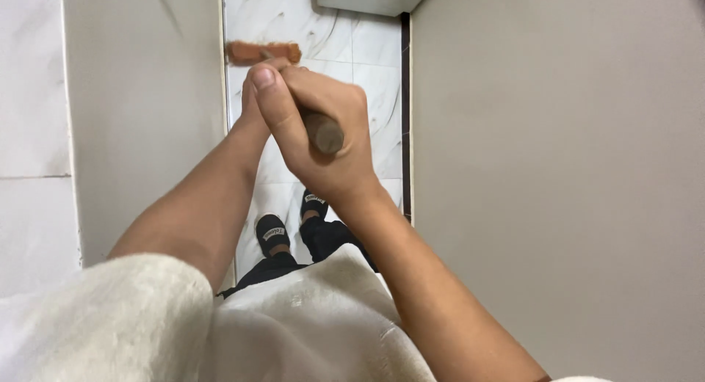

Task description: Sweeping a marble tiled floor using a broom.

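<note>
A: Hands, two, yours. Your right hand (323, 136) is wrapped tight round the top of a wooden handle (323, 131), butt end showing under the thumb. Your left hand (253, 103) sits behind it, mostly hidden; it seems to be closed on the same handle, though the fingers cannot be seen.

B: And the thing itself?

A: One long-handled brush. Its head (263, 52), reddish-brown and blurred, lies far below on the marble floor (345, 44), beside the edge of the left wall (147, 110).

B: What stage is that, by your reading?

A: Sweeping or scrubbing the floor, mid-stroke, judging by the blur. A further stroke would call for both hands kept firm on the handle and the head kept flat in the narrow gap.

B: The rest, counted?

A: Two black slippers (272, 231) on your feet, directly below. Two plain walls, left and right (558, 191), close on either side. One pale fluffy garment (294, 323) at the bottom of the view.
</note>
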